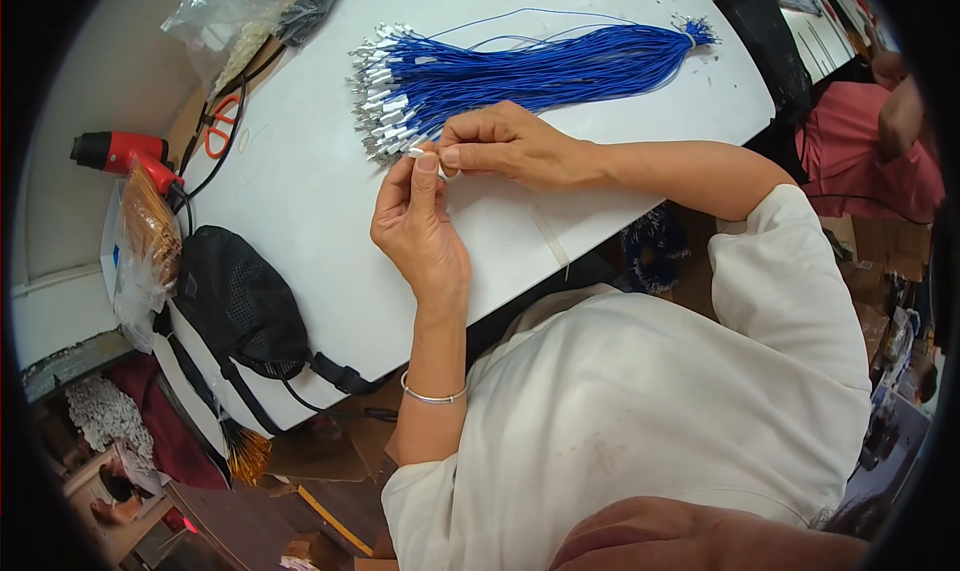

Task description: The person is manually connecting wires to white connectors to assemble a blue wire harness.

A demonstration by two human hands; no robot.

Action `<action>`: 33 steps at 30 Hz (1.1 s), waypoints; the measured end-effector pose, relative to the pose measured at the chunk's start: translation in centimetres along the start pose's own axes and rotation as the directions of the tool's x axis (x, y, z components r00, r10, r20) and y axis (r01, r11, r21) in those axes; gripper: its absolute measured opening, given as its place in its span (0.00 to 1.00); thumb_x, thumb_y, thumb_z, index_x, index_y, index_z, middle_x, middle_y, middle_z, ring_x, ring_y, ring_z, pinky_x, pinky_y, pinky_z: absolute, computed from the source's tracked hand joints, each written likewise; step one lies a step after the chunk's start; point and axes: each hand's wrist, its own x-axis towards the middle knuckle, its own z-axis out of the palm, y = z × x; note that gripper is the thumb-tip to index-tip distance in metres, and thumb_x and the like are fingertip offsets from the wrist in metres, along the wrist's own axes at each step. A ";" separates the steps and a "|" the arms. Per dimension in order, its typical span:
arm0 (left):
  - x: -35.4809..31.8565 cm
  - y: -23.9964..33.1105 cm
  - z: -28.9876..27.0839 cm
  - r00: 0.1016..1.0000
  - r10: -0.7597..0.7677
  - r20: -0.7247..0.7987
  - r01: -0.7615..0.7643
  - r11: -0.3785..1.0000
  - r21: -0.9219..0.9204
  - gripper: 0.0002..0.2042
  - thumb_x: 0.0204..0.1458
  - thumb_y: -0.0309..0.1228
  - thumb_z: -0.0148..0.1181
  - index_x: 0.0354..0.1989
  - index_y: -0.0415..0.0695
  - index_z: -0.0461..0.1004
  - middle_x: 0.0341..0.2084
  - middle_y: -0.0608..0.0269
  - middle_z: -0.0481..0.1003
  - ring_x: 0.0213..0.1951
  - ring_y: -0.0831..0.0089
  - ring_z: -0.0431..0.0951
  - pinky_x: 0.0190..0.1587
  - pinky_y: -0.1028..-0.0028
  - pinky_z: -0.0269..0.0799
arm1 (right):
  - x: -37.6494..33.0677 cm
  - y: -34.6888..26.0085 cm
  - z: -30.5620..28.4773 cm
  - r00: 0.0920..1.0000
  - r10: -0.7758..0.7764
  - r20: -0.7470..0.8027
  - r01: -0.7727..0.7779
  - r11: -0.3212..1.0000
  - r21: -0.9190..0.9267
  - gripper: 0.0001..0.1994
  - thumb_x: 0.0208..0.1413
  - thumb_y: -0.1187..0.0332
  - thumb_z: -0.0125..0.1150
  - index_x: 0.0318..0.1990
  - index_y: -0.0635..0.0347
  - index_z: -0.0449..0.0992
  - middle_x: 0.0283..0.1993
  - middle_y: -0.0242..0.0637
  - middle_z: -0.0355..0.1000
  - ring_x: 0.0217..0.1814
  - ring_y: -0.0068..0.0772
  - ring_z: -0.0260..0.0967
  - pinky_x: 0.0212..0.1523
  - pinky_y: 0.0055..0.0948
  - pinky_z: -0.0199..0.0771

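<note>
Close to the near-left end of a bundle of blue cables (pixel 560 71), my two hands meet over the white table (pixel 330 261). My left hand (pixel 422 226) is closed, with thumb and fingers pinching a small white piece (pixel 416 153). Right beside it, my right hand (pixel 515 149) is also closed in a pinch, its fingertips against those of the left. What lies between the right fingertips is too small to make out. White sleeves and metal tips (pixel 380 96) crowd the bundle's left end; a band ties its right end.
At the left stand a red heat gun (pixel 135 153), scissors with orange handles (pixel 222 126) and a black mesh bag (pixel 240 301). Plastic bags (pixel 225 21) lie at the back left. A person in pink (pixel 865 141) sits beyond the table's right edge.
</note>
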 end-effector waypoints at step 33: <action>0.0 1.4 1.0 1.000 0.001 -0.019 -0.001 1.000 0.019 0.09 0.63 0.32 0.53 0.43 0.39 0.70 0.40 0.55 0.76 0.37 0.74 0.76 0.41 0.78 0.73 | 1.3 -1.5 -9.9 0.847 -0.530 -0.038 0.012 0.090 -0.996 0.24 0.55 0.55 0.63 0.56 0.56 0.70 0.55 0.37 0.67 0.42 0.29 0.69 0.39 0.26 0.71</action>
